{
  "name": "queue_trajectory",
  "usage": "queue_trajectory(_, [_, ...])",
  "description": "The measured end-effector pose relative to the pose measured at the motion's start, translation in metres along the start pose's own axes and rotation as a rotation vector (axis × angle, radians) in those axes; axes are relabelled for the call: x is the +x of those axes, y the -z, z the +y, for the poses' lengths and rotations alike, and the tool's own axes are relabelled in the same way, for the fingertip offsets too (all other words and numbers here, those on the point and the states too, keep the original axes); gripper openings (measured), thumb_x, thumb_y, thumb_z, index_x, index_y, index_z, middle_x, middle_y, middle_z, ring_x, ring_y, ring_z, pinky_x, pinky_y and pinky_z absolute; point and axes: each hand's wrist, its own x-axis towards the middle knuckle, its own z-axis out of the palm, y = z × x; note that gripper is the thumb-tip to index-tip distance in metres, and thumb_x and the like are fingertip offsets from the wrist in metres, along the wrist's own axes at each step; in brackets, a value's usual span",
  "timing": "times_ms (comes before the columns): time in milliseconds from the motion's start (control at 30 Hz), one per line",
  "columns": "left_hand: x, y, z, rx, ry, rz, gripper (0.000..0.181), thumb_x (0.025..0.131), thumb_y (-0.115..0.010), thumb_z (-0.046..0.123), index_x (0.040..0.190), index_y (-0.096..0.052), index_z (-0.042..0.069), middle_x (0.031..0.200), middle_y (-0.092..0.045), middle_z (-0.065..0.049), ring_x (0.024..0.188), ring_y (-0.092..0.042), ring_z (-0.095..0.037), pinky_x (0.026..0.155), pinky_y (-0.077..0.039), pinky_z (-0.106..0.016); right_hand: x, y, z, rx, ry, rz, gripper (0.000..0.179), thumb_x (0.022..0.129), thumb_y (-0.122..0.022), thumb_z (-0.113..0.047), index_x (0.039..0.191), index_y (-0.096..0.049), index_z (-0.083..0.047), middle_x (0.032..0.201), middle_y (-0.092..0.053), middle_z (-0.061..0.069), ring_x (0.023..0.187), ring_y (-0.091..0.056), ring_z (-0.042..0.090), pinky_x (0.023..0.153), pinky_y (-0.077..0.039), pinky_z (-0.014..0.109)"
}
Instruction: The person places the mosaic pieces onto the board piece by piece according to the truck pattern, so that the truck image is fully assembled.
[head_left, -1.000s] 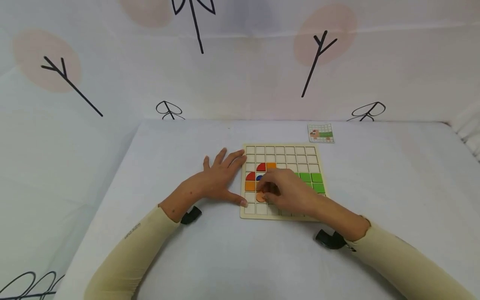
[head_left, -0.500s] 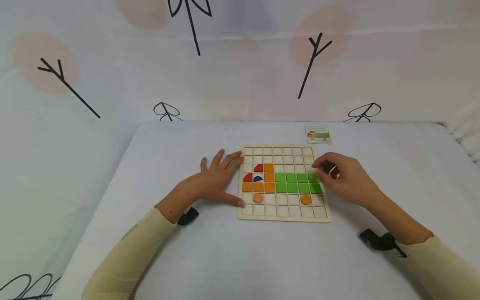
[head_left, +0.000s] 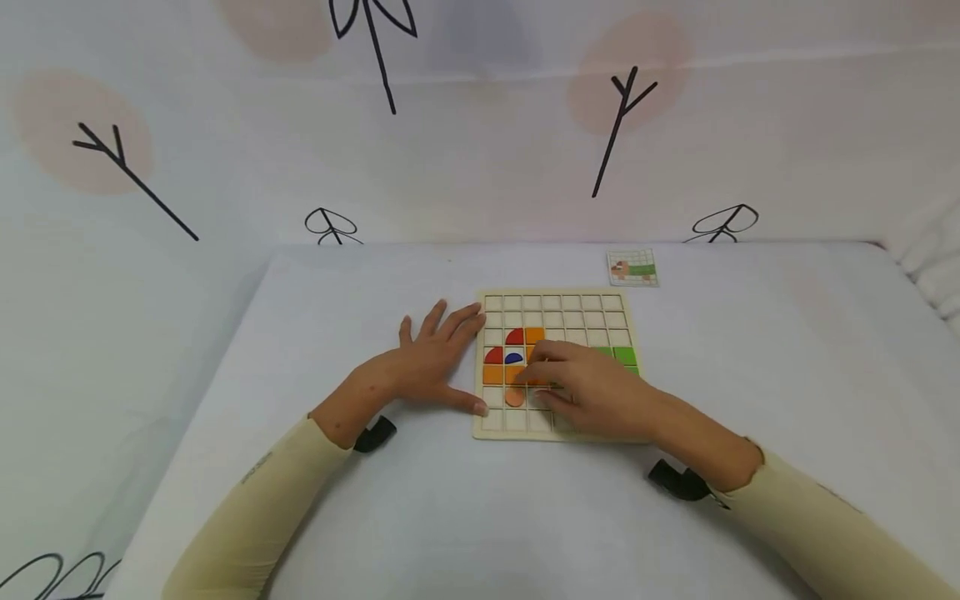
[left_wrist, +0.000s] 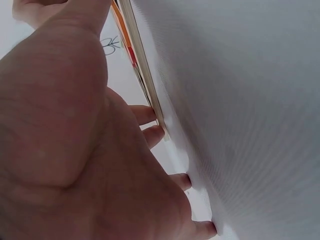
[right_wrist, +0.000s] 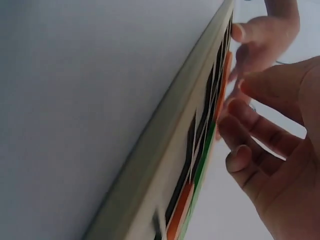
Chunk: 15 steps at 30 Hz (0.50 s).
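A cream grid board [head_left: 498, 433] lies on the white table. Red, orange, blue and green flat pieces fill some of its cells. My left hand [head_left: 431, 362] rests at the board's left side with fingers spread; two fingertips and the thumb tip meet its edge. Over the board, my right hand [head_left: 600, 387] bends its fingers down to the orange square pieces [head_left: 492, 375], its thumb apart from them and no piece showing between. Just left of that thumb lies a round light orange piece [head_left: 514, 397]. The right hand hides part of the green pieces [head_left: 624, 356].
A small picture card [head_left: 632, 268] with a green and orange figure on a grid lies behind the board to the right. A white cloth backdrop [head_left: 480, 167] with drawn plants rises at the table's far edge.
My right hand went from the board's left part to its right edge, then came back left over the orange pieces. My left hand has stayed at the board's left edge.
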Motion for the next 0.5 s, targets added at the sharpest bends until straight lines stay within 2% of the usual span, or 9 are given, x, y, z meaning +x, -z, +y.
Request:
queue_trajectory(100, [0.003, -0.001, 0.002, 0.011, -0.006, -0.002, 0.132, 0.079, -0.075, 0.081, 0.173, -0.004, 0.021, 0.179, 0.009, 0.002, 0.162, 0.012, -0.045, 0.115, -0.004, -0.084, 0.006, -0.005, -0.003, 0.001, 0.027, -0.042, 0.022, 0.097, -0.078, -0.012, 0.117, -0.081, -0.020, 0.110, -0.065, -0.007, 0.093, -0.059, 0.008, 0.080, -0.054, 0.029])
queue_trajectory(233, [0.005, -0.002, 0.004, 0.037, 0.009, -0.003, 0.133, 0.078, -0.075, 0.082, 0.172, -0.002, 0.023, 0.179, 0.011, 0.004, 0.162, 0.013, -0.044, 0.116, -0.005, -0.084, 0.005, -0.005, -0.002, 0.024, 0.029, -0.051, 0.023, 0.097, -0.078, -0.012, 0.117, -0.080, -0.021, 0.110, -0.063, -0.006, 0.091, -0.058, 0.009, 0.079, -0.053, 0.029])
queue_trajectory(367, [0.006, 0.000, 0.004, 0.033, 0.015, -0.008, 0.132, 0.078, -0.076, 0.081, 0.173, -0.003, 0.024, 0.179, 0.010, 0.004, 0.162, 0.012, -0.044, 0.117, -0.005, -0.083, -0.005, 0.004, 0.002, 0.077, -0.069, -0.058, 0.025, 0.099, -0.076, -0.016, 0.123, -0.076, -0.023, 0.118, -0.062, -0.009, 0.099, -0.060, 0.009, 0.085, -0.055, 0.031])
queue_trajectory(433, [0.004, 0.002, 0.002, 0.030, 0.013, -0.004, 0.127, 0.080, -0.075, 0.079, 0.173, -0.006, 0.026, 0.179, 0.005, 0.004, 0.163, 0.009, -0.042, 0.118, -0.007, -0.082, -0.013, 0.013, 0.009, 0.083, -0.121, -0.025, 0.027, 0.099, -0.076, -0.015, 0.125, -0.075, -0.021, 0.120, -0.063, -0.008, 0.099, -0.060, 0.010, 0.085, -0.056, 0.033])
queue_trajectory(500, [0.002, 0.005, -0.002, 0.022, 0.010, 0.013, 0.118, 0.084, -0.075, 0.075, 0.172, -0.012, 0.026, 0.179, -0.002, 0.002, 0.163, 0.003, -0.041, 0.119, -0.011, -0.080, -0.024, 0.022, 0.022, 0.055, -0.157, 0.047, 0.026, 0.098, -0.076, -0.011, 0.122, -0.075, -0.018, 0.118, -0.064, -0.006, 0.098, -0.060, 0.011, 0.082, -0.056, 0.034])
